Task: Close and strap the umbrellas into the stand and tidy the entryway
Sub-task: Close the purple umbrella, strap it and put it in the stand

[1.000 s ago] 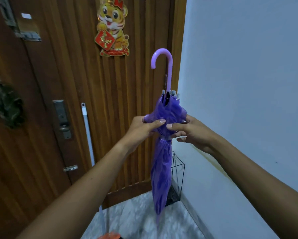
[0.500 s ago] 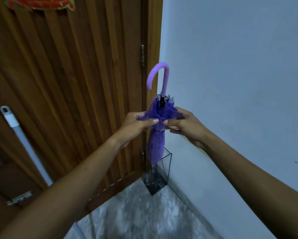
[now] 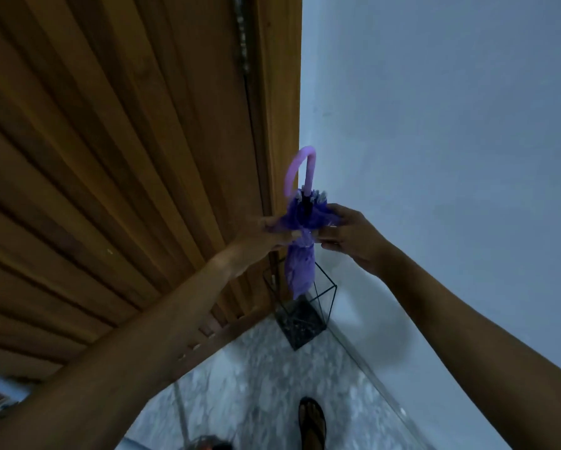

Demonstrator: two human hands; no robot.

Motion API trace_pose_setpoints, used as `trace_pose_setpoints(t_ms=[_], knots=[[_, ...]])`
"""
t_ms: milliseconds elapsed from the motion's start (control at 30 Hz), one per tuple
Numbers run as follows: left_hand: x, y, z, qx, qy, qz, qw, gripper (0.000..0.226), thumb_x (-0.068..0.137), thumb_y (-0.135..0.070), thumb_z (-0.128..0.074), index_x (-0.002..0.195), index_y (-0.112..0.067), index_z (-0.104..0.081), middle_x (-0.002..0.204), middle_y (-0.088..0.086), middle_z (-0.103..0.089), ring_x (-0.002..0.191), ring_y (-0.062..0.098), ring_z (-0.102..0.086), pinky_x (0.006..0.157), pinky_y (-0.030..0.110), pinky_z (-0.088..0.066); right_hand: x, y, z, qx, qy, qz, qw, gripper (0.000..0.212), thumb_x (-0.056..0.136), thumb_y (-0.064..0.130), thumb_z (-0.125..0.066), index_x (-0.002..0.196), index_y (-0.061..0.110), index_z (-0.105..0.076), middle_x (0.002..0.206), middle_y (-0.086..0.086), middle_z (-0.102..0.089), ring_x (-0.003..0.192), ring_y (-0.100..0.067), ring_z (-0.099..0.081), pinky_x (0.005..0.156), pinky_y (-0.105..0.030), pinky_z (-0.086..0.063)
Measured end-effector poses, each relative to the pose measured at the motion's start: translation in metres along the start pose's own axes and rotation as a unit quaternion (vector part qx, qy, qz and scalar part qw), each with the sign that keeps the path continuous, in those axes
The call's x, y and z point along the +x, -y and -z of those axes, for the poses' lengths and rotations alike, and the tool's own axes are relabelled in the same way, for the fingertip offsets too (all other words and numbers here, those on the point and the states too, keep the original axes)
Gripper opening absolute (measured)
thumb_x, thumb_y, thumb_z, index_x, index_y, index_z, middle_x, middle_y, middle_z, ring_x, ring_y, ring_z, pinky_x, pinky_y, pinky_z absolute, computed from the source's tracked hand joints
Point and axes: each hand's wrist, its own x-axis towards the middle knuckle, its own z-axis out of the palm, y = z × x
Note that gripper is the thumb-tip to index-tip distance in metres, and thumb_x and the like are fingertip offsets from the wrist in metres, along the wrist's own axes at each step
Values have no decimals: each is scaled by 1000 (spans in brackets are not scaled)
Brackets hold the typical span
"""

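So, head view: both hands up in the corner, holding a closed purple umbrella (image 3: 300, 254) upright. Left hand (image 3: 269, 233) pinches the bunched fabric near the top from the door side, fingers closed on it; right hand (image 3: 350, 237) grips the same bunch from the wall side. Curved pale handle (image 3: 300, 170) sticks up above both hands, close to the door frame edge. Umbrella tip hangs at the open top of the black wire stand (image 3: 302, 311), inside or just above, can't tell. Stand sits tight in the corner, wooden door (image 3: 110, 157) on its left, blue-white wall (image 3: 435, 125) on its right. Speckled floor (image 3: 256, 384) in front of the stand is open. A sandalled foot (image 3: 311, 423) at the bottom edge, well apart from the stand. Frame blurry
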Motion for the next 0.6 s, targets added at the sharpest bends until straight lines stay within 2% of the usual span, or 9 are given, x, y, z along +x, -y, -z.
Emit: trace_pose_setpoints(t_ms=[100,133,167,233,300,400,467,533,600], knots=[[55,28,0,-4,-16,61,998,32,91,-11,-70,121,0,-68,97,1,-73,77,-1,-69,70,13,-53,53,-33,16,11,14,-43,999,39,83,-8,-73,115,14,-67,106,-14,-70,87,-22,-64,74,-29,-55],[72,41,-1,-6,-33,72,997,33,90,-9,-70,121,4,-67,98,6,-72,75,-1,-69,68,13,-53,71,-46,21,11,24,-57,998,38,83,-6,-73,114,14,-68,106,-12,-71,88,-20,-65,74,-29,-55],[87,56,-2,-11,-52,84,995,33,90,-5,-70,120,8,-66,91,6,-72,70,-2,-68,64,13,-52,87,-59,24,11,36,-72,997,37,83,-5,-74,113,15,-68,106,-10,-71,88,-19,-66,75,-28,-55],[117,85,-6,-27,-82,113,990,32,89,2,-68,118,16,-63,73,-5,-73,62,-4,-66,62,13,-53,117,-85,28,17,50,-98,994,35,82,-6,-75,111,14,-68,107,-10,-71,88,-19,-67,78,-30,-55],[141,111,-10,-36,-89,131,987,34,91,6,-63,123,18,-59,71,-9,-75,62,-6,-67,64,11,-54,144,-113,29,22,46,-119,992,35,82,-8,-74,112,10,-67,107,-14,-69,88,-22,-66,79,-33,-55],[172,150,-15,-29,-123,122,984,32,94,9,-57,125,19,-55,100,16,-71,61,-9,-66,64,9,-52,176,-153,26,30,26,-146,989,32,84,-10,-72,110,7,-64,96,-13,-66,79,-23,-62,71,-29,-53],[191,180,-17,-29,-157,129,979,29,94,4,-61,119,18,-61,99,21,-69,57,-9,-63,62,12,-51,195,-183,21,18,14,-151,988,29,85,-7,-72,108,9,-64,89,-10,-64,71,-18,-61,62,-24,-52],[206,207,-19,-35,-178,162,970,28,92,-4,-67,114,13,-67,91,15,-69,65,0,-67,67,19,-55,209,-217,15,-4,2,-146,989,26,86,-6,-72,105,10,-64,82,-6,-64,62,-11,-60,56,-21,-49],[220,236,-22,-49,-200,185,961,29,88,-11,-73,111,7,-71,100,21,-73,87,24,-72,85,38,-59,219,-248,11,-23,-15,-143,989,25,86,-5,-72,106,8,-63,78,-5,-63,58,-10,-58,54,-22,-46]])
